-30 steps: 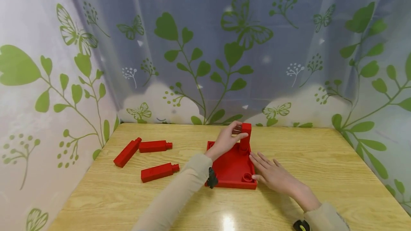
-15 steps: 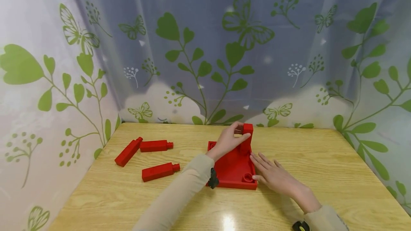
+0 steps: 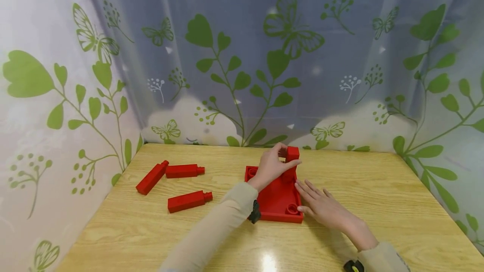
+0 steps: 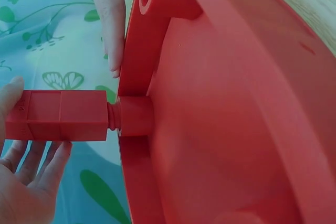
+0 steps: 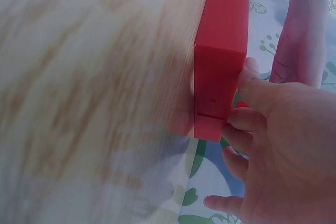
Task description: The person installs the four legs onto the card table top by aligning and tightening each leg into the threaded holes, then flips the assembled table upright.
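Observation:
My left hand [image 3: 270, 167] grips a red square table leg [image 3: 293, 153] near its top, thumb on one side and fingers on the other. The leg stands upright at the far right corner of a red square tabletop [image 3: 274, 196], which lies with its raised rim and sockets upward. In the left wrist view, the leg's threaded neck [image 4: 112, 116] enters the round corner socket [image 4: 135, 116], with some thread showing. My right hand [image 3: 323, 208] has its fingers extended against the tabletop's right side, thumb by the near right socket [image 3: 292, 209].
Several more red pieces lie left on the wooden table [image 3: 124, 230]: one slanted leg [image 3: 152, 177], another leg [image 3: 184, 171] touching its end, and a nearer leg [image 3: 189, 201]. A patterned curtain [image 3: 242, 74] stands behind the table.
My left thumb has slid rightward across the leg, and the leg's top has turned slightly. My right hand keeps its place against the tabletop. The loose legs lie as before.

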{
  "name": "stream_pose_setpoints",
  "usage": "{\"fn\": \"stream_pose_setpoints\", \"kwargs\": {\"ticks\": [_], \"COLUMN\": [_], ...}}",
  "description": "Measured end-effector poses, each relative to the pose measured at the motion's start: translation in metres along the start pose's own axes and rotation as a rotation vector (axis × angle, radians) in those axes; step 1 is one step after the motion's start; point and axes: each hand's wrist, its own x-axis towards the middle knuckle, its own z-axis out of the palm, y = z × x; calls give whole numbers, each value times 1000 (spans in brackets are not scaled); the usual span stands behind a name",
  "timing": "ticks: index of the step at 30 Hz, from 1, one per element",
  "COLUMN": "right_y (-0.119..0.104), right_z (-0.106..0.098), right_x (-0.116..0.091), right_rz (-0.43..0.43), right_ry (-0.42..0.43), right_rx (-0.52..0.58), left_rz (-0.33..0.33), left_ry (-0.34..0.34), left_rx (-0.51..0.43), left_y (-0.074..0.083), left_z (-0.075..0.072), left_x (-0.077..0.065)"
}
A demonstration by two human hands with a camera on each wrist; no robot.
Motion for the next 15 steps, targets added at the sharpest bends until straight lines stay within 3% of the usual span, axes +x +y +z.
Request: {"fn": "stream_pose_setpoints", "kwargs": {"ticks": [15], "right_y": [-1], "right_z": [-1], "right_x": [-1], "right_rz": [0], "right_ry": [8], "right_rx": [6], "left_rz": [22], "left_ry": [47], "left_rx": [24], "left_y": [2], "left_z": [1], "left_x": [0]}}
